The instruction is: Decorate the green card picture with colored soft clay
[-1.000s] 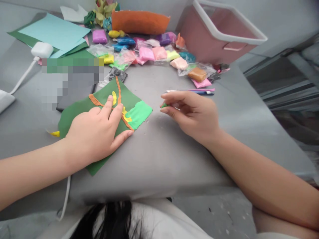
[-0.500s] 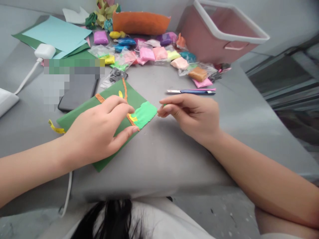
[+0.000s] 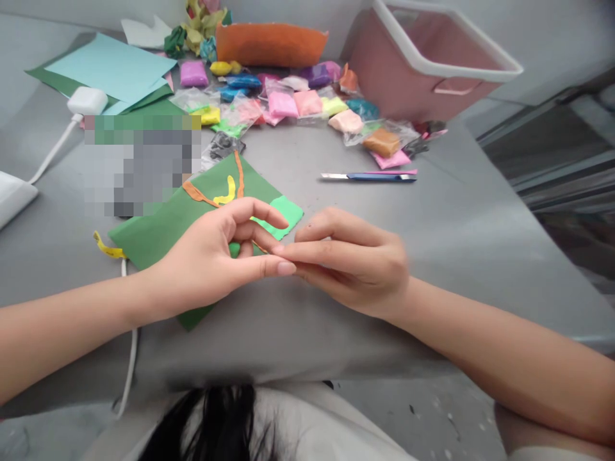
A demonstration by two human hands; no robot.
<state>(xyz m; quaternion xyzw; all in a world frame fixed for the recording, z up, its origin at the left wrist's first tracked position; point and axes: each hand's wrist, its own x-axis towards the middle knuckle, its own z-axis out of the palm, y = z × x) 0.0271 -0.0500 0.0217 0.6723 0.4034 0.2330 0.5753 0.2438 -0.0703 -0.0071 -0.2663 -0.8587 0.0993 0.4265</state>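
The fingertips of a person's two bare hands meet just above the near side of a dark green sheet. The left hand (image 3: 211, 256) is turned partly palm-inward, with its thumb and forefinger reaching toward the other hand and a gap between them. Its lower fingers are folded around a small green lump (image 3: 234, 250), mostly hidden. The right hand (image 3: 358, 262) comes in from the other side with its fingers drawn close together, their tips touching the left fingertips; whether it pinches anything cannot be told.

Beneath the left hand, the dark green sheet (image 3: 161, 237) lies at an angle on a grey table (image 3: 446, 237). On it are thin orange strips (image 3: 239, 173), a curved yellow piece (image 3: 231, 189) and a bright green patch (image 3: 289, 214) at the right corner. A loose yellow strip (image 3: 109, 248) lies at its left corner.

Beyond the right hand rests a knife with a blue handle (image 3: 377, 178), its silver blade pointing left. Farther back spreads a row of colourful packets (image 3: 283, 104), with a curved orange piece (image 3: 271, 46) behind them and a pink bin with a white rim (image 3: 394, 89) to the right. Light blue paper (image 3: 108, 67) and a white plug (image 3: 87, 100) lie at back left; a pixelated block covers the area below.
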